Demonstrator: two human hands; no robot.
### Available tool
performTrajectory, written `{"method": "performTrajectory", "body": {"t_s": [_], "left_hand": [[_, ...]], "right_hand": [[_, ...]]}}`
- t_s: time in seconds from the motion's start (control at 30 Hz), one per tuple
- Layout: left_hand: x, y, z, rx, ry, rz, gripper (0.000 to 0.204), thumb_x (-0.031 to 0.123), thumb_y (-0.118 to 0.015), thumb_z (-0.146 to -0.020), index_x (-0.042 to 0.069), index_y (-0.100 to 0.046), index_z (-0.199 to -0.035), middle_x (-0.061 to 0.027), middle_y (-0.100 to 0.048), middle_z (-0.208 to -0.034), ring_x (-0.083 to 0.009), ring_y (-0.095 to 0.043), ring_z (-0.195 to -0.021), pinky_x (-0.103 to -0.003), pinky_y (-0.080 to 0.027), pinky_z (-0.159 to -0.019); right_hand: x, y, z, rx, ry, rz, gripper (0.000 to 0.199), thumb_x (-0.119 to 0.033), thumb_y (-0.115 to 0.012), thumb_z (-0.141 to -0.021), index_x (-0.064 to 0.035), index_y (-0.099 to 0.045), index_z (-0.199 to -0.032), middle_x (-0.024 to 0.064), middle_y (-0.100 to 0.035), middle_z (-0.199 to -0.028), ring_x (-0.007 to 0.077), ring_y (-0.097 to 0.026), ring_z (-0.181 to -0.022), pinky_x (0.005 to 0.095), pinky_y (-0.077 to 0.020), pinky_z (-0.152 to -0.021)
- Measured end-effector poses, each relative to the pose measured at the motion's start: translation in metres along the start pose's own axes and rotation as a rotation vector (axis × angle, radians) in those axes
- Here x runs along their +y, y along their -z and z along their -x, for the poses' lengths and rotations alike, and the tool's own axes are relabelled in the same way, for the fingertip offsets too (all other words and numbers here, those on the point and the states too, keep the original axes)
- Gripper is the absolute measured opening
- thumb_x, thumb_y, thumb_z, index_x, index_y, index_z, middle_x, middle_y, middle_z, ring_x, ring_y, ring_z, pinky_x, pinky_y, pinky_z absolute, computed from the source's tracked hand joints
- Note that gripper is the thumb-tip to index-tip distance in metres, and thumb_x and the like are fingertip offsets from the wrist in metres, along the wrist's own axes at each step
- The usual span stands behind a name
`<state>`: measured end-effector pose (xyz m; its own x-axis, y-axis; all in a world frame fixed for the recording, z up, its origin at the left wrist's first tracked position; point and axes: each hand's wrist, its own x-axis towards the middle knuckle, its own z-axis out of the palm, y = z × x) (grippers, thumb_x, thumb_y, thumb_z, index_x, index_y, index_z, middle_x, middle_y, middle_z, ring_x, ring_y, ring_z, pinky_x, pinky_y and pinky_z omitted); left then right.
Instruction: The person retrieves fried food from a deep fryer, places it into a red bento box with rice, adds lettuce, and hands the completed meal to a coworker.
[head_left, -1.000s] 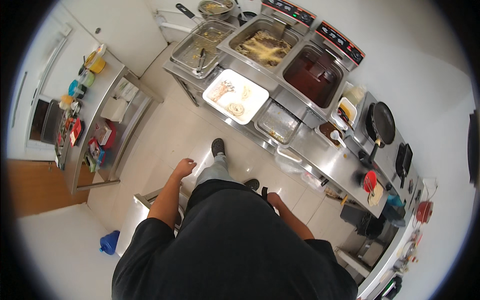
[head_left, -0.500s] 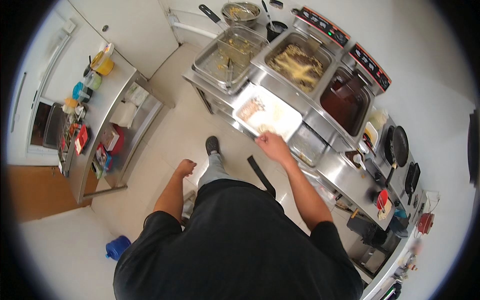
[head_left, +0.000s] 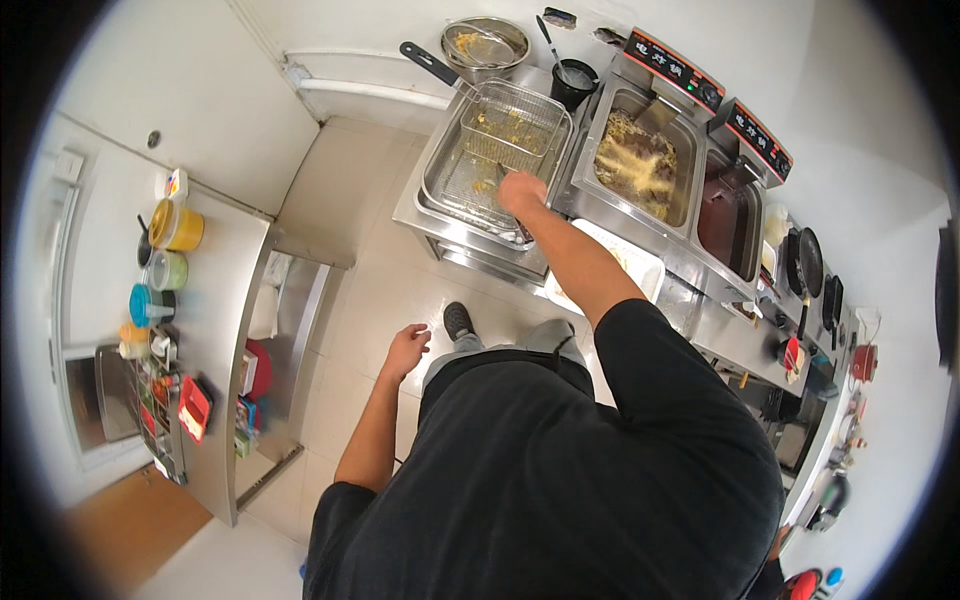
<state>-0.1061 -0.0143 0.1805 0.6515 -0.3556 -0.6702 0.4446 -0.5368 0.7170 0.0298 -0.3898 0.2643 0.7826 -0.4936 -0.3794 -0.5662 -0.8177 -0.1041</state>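
Observation:
My right hand [head_left: 522, 192] reaches over a steel draining tray [head_left: 436, 204] and is closed around metal tongs [head_left: 500, 173], which its fingers mostly hide. Yellow crumbs lie on the tray's wire rack. Inside it, a wire fry basket [head_left: 508, 130] rests toward the back. Low over the floor hangs my left hand [head_left: 408, 350], empty, its fingers loosely apart. Beside the draining tray, golden pieces foam in the oil of the left fryer [head_left: 640, 165]. A white tray [head_left: 640, 268] sits below the fryers, partly covered by my right forearm.
The right fryer [head_left: 726, 225] holds dark oil. A steel bowl with a strainer [head_left: 484, 45] and a black cup with a utensil [head_left: 574, 84] stand behind. At the left, a steel counter [head_left: 225, 320] carries tubs and a red tray [head_left: 195, 408]. Frying pans [head_left: 808, 262] sit farther right.
My right hand has left the white tray, moved left and away to the draining tray, and taken hold of the tongs lying there. My body and view have shifted left; my left hand has loosened.

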Motion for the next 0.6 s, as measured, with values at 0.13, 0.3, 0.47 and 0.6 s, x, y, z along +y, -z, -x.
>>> {"method": "performTrajectory", "body": {"t_s": [0.13,0.3,0.47,0.6], "left_hand": [[0.019,0.016,-0.013,-0.035,-0.002,-0.047,0.045,0.025,-0.062,-0.093,-0.003,-0.059,-0.128,-0.0149,-0.070,-0.095,-0.0211,-0.069,-0.080,-0.034,-0.052,-0.068],[0.059,0.015,-0.051,-0.097,-0.125,-0.054,0.042,0.022,-0.061,-0.094,-0.003,-0.059,-0.127,-0.0135,-0.070,-0.093,-0.0192,-0.068,-0.078,-0.032,-0.051,-0.067],[0.059,0.010,-0.101,-0.183,-0.112,-0.226,0.045,0.025,-0.062,-0.092,-0.003,-0.059,-0.128,-0.0146,-0.071,-0.096,-0.0208,-0.068,-0.078,-0.033,-0.053,-0.068],[0.013,0.014,-0.145,-0.278,-0.152,-0.484,0.045,0.028,-0.062,-0.091,-0.003,-0.062,-0.123,-0.0127,-0.070,-0.089,-0.0202,-0.067,-0.068,-0.033,-0.052,-0.059]], "right_hand": [[-0.004,0.011,-0.003,-0.110,-0.084,-0.143,0.034,-0.028,-0.066,-0.083,-0.0055,-0.074,-0.107,0.0173,-0.072,-0.110,0.0298,-0.069,-0.105,0.0383,-0.0555,-0.085],[0.011,0.027,0.045,0.090,0.135,-0.635,0.040,-0.036,-0.075,-0.077,-0.0058,-0.074,-0.103,0.0164,-0.072,-0.096,0.0274,-0.069,-0.089,0.0370,-0.0534,-0.076],[0.051,0.025,0.093,0.444,0.172,-1.017,0.049,-0.043,-0.080,-0.076,-0.0019,-0.071,-0.101,0.0074,-0.067,-0.087,0.0170,-0.060,-0.074,0.0312,-0.0486,-0.070],[0.094,0.050,0.121,0.569,0.277,-1.530,0.021,-0.016,-0.074,-0.087,-0.0001,-0.064,-0.095,0.0035,-0.070,-0.098,0.0079,-0.057,-0.079,0.0242,-0.0485,-0.073]]}}
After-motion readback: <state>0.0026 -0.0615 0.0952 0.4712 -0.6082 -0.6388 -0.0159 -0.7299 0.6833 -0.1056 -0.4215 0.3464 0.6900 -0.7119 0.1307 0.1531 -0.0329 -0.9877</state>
